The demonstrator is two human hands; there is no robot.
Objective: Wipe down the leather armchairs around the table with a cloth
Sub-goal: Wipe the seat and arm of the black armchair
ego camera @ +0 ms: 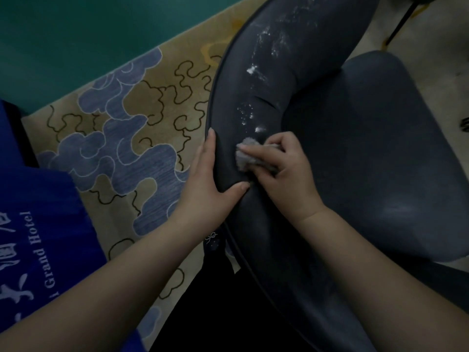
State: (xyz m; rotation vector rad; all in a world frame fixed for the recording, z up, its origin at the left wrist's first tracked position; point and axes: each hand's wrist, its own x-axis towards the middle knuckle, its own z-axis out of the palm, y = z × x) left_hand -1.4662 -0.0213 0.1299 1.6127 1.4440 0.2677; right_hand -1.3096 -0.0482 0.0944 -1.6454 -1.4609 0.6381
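I look down on a dark grey leather armchair [360, 138] from behind its curved backrest. White smears and flecks [264, 59] run along the backrest's padded top. My right hand [281, 168] grips a small bunched grey cloth [245, 156] and presses it on the backrest just below the lowest white fleck. My left hand [210, 179] clasps the backrest's outer edge, fingers straight down the back and thumb lying across the top next to the cloth.
A patterned rug [121, 138] with blue cloud shapes on tan lies left of the chair, with green floor [76, 34] beyond it. A blue bag [38, 237] with white lettering sits at the lower left. Thin black legs [403, 19] stand at the upper right.
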